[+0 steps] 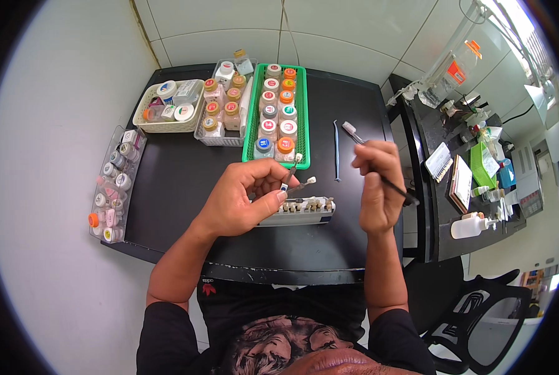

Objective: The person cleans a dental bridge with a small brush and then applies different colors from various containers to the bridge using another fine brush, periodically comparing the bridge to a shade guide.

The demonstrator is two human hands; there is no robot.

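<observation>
Two tooth-tipped sticks [311,180], pinched in left fingers [269,167] near the white rack [299,219] on the tabletop [179,172]: hold steady; with right fingers [380,157] closed round black-handled tool [399,190], avoid knocking tips.

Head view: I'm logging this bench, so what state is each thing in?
Left hand, pinching tooth-tipped sticks
Tooth-tipped sticks, raised off table
Right hand, closed around dark-handled tool
Dark-handled tool, held
Blue tool, lying on table
White rack, uncovered, holding similar sticks
Green basket, uncovered, holding jars
Jars, upright, capped
</observation>
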